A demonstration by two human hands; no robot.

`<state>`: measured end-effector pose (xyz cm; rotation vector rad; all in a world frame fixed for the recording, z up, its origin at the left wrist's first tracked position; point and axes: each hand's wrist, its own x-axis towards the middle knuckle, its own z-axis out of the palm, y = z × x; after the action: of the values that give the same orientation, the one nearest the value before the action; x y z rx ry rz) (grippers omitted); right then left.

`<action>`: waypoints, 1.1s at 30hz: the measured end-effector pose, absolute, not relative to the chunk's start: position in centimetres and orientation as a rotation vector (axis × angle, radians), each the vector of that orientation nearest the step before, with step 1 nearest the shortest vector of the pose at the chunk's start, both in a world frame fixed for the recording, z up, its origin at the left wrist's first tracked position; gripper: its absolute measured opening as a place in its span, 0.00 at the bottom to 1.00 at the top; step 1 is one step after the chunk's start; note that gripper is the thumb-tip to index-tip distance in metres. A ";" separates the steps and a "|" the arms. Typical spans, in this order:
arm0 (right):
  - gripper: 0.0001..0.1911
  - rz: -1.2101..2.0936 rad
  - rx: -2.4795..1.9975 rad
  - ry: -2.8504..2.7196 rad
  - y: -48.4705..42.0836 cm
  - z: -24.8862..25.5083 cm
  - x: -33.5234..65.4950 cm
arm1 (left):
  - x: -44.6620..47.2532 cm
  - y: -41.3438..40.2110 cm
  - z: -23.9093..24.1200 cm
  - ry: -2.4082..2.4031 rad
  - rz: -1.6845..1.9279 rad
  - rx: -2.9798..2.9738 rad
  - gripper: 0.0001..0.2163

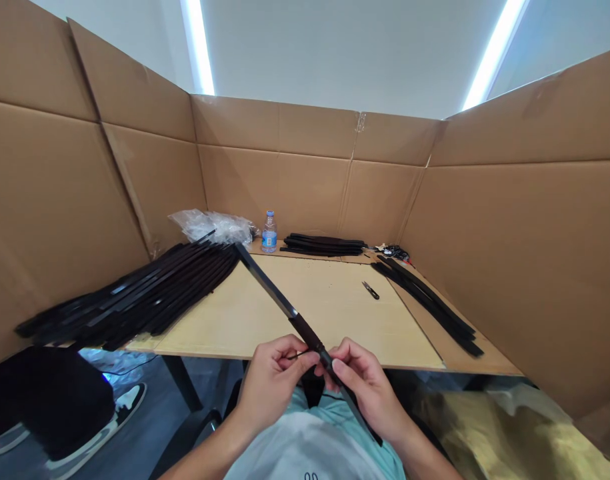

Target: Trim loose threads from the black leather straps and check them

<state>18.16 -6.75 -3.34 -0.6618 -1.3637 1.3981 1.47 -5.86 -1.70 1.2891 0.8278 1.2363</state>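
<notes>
My hands hold a long, flat black strip (267,287) up at a slant over the table, its far end reaching toward the back and its near end dropping past my right hand. A dark brown wrapped section (305,331) covers part of the strip just above my hands. My right hand (365,390) is shut around the strip. My left hand (272,380) sits beside it, its fingers pinching a thin dark thread (299,355) that runs to the strip. Small black-handled thread snips (371,290) lie on the tan board (285,313), beyond my hands.
A large pile of black strips (135,297) lies at the left, with smaller bundles at the back (322,245) and right (425,303). A water bottle (269,233) and clear plastic bag (212,227) stand behind. Cardboard walls (279,180) surround the table on three sides.
</notes>
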 end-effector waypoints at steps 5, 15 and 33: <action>0.21 1.403 -0.703 -1.389 -6.7 -3.3 17.9 | 1.4 -5.9 -1.5 0.815 1.225 1.298 0.14; 0.20 1.448 -0.779 -1.403 -7.3 -3.6 17.7 | 1.7 -6.1 -1.9 0.851 1.232 1.195 0.14; 0.18 1.464 -0.717 -1.317 -7.2 -3.0 17.3 | 1.7 -6.5 -1.5 0.764 1.208 1.209 0.09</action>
<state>17.28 -7.22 -3.02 -0.7168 -1.3171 1.4644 1.68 -6.50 -1.48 1.2091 0.7645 1.2077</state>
